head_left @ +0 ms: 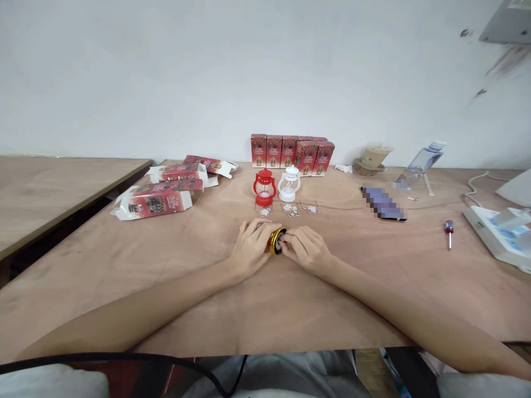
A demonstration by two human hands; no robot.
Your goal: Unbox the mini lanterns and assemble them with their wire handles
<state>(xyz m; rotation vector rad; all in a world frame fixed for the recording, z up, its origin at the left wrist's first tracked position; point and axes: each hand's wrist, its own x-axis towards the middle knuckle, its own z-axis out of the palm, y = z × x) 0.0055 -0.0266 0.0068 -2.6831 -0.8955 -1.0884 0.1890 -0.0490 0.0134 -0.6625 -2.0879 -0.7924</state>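
Note:
My left hand (251, 246) is wrapped round a small gold lantern (273, 242) lying on its side, its round base turned to the right. Most of the lantern's body is hidden under those fingers. At the dark, open-looking underside, my right hand (309, 249) has thumb and fingers pinched together; whatever they grip is too small to make out. Just beyond stand a red lantern (264, 196) and a white lantern (289, 193), both upright. In front of these lie small white pieces (291, 209) with thin wire-like frames.
Red printed boxes (307, 160) stand in rows by the wall. Opened boxes (155, 203) lie at the left. To the right are a phone (384, 203), a cup (375, 155), a tilted bottle (421, 165), a screwdriver (449, 233) and a power strip (498, 235).

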